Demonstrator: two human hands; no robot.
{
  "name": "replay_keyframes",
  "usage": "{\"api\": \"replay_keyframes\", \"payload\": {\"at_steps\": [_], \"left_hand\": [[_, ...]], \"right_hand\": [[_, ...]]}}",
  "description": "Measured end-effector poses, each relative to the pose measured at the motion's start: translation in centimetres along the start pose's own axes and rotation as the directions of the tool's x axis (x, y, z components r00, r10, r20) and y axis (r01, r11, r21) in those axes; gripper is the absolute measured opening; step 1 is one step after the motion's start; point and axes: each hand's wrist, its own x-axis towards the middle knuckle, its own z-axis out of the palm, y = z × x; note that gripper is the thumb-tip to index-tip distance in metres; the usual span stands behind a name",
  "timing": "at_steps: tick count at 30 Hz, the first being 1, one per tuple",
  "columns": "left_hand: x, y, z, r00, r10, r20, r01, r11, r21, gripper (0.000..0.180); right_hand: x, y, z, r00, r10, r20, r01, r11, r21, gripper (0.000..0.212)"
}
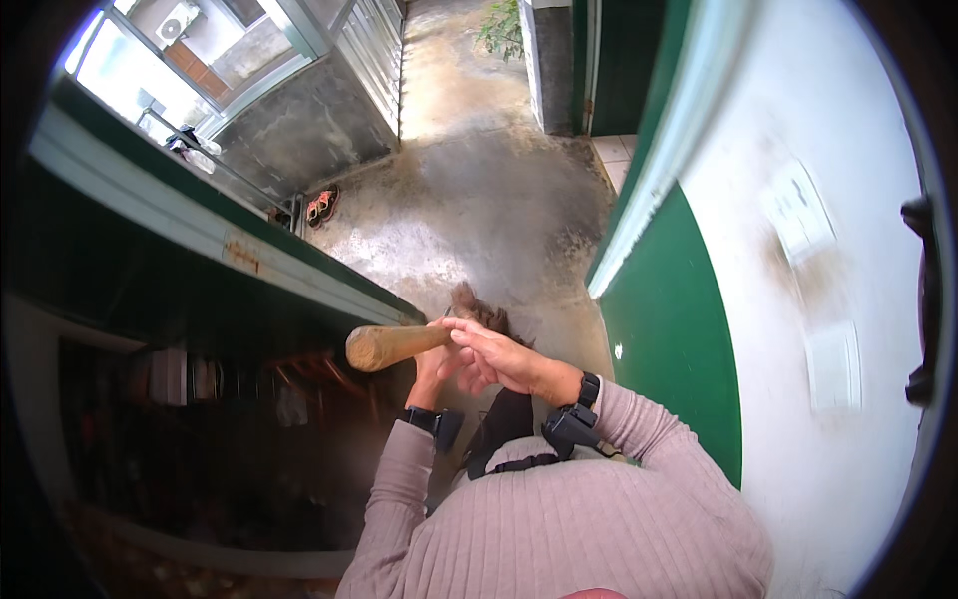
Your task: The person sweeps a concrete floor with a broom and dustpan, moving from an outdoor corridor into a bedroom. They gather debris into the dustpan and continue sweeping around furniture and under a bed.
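A mop with a thick wooden handle (389, 346) slants in front of my body, its cut end pointing up toward me. Beyond my hands, the brown shaggy mop head (481, 307) is down at the floor, partly hidden by my right hand. My left hand (430, 365) wraps the handle near its upper end. Right beside it, my right hand (496, 356) lies over the handle in a loose grip, its fingers half curled. Both wrists wear black straps with small devices.
Pinkish shoes (321, 207) sit by the wall at the far left of the wet-looking concrete floor (469, 215). A door frame (230, 245) runs close on my left. A green and white wall (679, 329) stands on my right. A plant (502, 30) shows far ahead.
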Motion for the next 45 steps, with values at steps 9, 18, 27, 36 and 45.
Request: {"api": "replay_keyframes", "payload": {"at_steps": [9, 18, 27, 36, 45], "left_hand": [[27.8, 9.6, -4.4, 0.996, -0.046, -0.073, 0.061, 0.972, 0.226, 0.032], [56.8, 15.8, -6.1, 0.997, -0.041, -0.065, 0.054, 0.974, 0.221, 0.027], [83.7, 17.9, -8.2, 0.985, 0.053, -0.165, -0.097, 0.957, -0.273, 0.025], [115.0, 18.1, -8.5, 0.99, 0.097, -0.104, -0.137, 0.839, -0.526, 0.026], [142.6, 27.8, -12.9, 0.998, -0.022, 0.062, 0.029, 0.993, -0.112, 0.063]], "right_hand": [[16.8, -20.9, -10.7, 0.985, -0.068, -0.159, 0.083, 0.993, 0.088, 0.043], [32.7, -41.8, -26.9, 0.982, -0.063, -0.179, 0.081, 0.993, 0.091, 0.051], [50.0, -64.5, -35.9, 1.0, 0.017, -0.026, -0.013, 0.985, 0.173, 0.047], [70.6, -82.6, -49.5, 0.974, 0.04, -0.225, 0.06, 0.906, 0.42, 0.032], [80.3, -103.5, -64.5, 0.971, -0.022, -0.239, 0.132, 0.88, 0.456, 0.032]]}}
